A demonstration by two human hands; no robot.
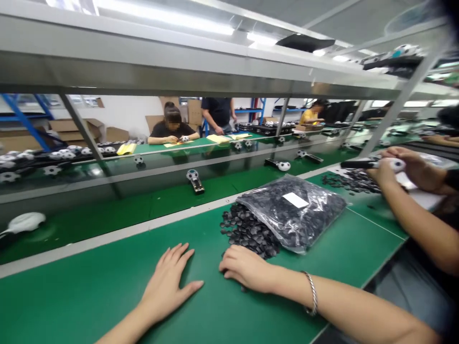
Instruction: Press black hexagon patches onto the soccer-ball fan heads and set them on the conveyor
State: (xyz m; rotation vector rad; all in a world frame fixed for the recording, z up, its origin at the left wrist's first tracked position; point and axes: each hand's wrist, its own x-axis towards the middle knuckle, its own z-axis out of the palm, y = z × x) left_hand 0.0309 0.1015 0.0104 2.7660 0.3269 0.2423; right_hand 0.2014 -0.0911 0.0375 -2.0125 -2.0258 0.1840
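My left hand (168, 284) lies flat on the green worktop (89, 291), fingers spread, holding nothing. At the near edge of a heap of small flat black pieces (251, 229), my right hand (249, 268) is curled downward with its fingers together. A bit of black shows beneath its fingertips, though most of what is under them is hidden. The heap spills from the mouth of a clear plastic bag (311, 224) full of the same pieces. This bag lies on its side and bears a white label (296, 200). One black piece lies under my right wrist.
Beyond the worktop's pale edge runs a green conveyor (158, 205) carrying football-headed devices (194, 180). On the right, a co-worker's hands (390, 167) hold one beside another black heap (349, 180). A metal shelf (179, 71) spans overhead. Other people sit and stand across the line.
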